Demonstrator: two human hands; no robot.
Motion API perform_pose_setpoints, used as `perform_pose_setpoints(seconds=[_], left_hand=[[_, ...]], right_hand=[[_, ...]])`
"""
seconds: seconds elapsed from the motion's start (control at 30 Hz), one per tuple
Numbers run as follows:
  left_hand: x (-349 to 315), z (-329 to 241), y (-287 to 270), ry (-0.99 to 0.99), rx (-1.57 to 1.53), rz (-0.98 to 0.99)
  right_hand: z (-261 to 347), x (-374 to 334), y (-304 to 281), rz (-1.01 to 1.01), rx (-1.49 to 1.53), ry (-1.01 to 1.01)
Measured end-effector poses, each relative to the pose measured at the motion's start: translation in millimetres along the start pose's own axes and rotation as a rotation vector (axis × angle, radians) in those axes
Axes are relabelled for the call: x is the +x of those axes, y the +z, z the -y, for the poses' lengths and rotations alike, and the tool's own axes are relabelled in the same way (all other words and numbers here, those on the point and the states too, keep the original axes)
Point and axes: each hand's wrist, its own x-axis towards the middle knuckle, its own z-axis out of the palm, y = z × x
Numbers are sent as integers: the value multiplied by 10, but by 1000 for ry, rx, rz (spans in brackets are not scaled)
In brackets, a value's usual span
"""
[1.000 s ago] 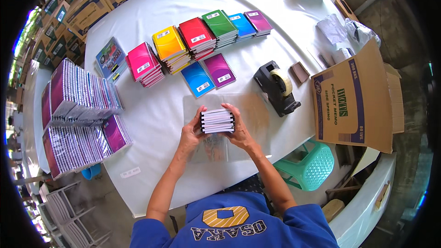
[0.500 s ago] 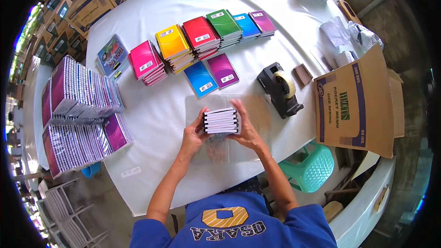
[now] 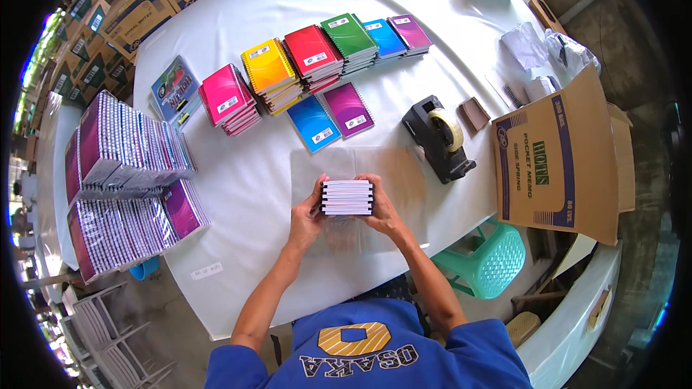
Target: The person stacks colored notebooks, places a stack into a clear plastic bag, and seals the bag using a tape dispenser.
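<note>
Between my two hands is a small bundle of spiral notebooks (image 3: 347, 197), its white page edges facing up and black coils at both sides. My left hand (image 3: 308, 209) grips the bundle's left side, and my right hand (image 3: 380, 207) is closed on its right side. Beneath them a clear plastic sheet (image 3: 310, 166) lies on the white-covered table (image 3: 238, 245). Just beyond, a blue notebook (image 3: 314, 124) and a purple notebook (image 3: 347, 111) lie side by side.
Stacks of pink (image 3: 227, 94), yellow (image 3: 268, 68), red (image 3: 311, 50) and green notebooks (image 3: 349, 34) stand behind. A tape dispenser (image 3: 438, 140) and an open carton (image 3: 555, 162) are at right. Wrapped notebook bundles (image 3: 130, 144) stand at left; a green stool (image 3: 490, 259) is below the table edge.
My right hand's raised fingers have closed against the bundle. The bundle has shifted slightly down and sits squarer between my hands.
</note>
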Motion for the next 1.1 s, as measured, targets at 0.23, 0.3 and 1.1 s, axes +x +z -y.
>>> perform_pose_setpoints(seconds=[0.23, 0.3, 1.1], left_hand=[[185, -238, -55, -165, 62, 74], [278, -123, 10, -214, -14, 107], [-54, 517, -311, 257, 1179, -34]], right_hand=[[396, 4, -254, 43, 556, 434], [307, 3, -280, 37, 370, 482], [-360, -766, -395, -612, -811, 576]])
